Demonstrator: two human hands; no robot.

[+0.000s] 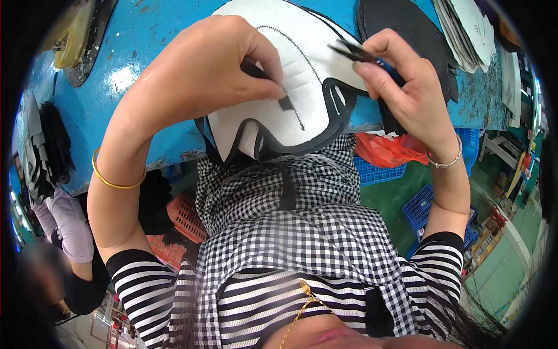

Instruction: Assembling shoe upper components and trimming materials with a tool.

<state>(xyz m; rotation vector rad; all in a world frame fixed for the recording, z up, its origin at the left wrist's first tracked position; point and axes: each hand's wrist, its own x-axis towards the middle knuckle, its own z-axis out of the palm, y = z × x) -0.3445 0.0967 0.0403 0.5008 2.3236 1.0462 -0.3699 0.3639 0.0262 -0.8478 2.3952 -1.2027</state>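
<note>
Nearest, the left hand [203, 70] pinches a small black strip piece [286, 103] against the white shoe-upper panel with black trim and a dotted stitch line [302, 75]. Panel overhangs the blue worktable [145, 35] edge, long axis running from near edge away. Right hand [401, 81] grips narrow black snips [354, 52], tips pointing left; handles hidden. Beyond: a dark stack of cut pieces [412, 29], partly cut off.
</note>
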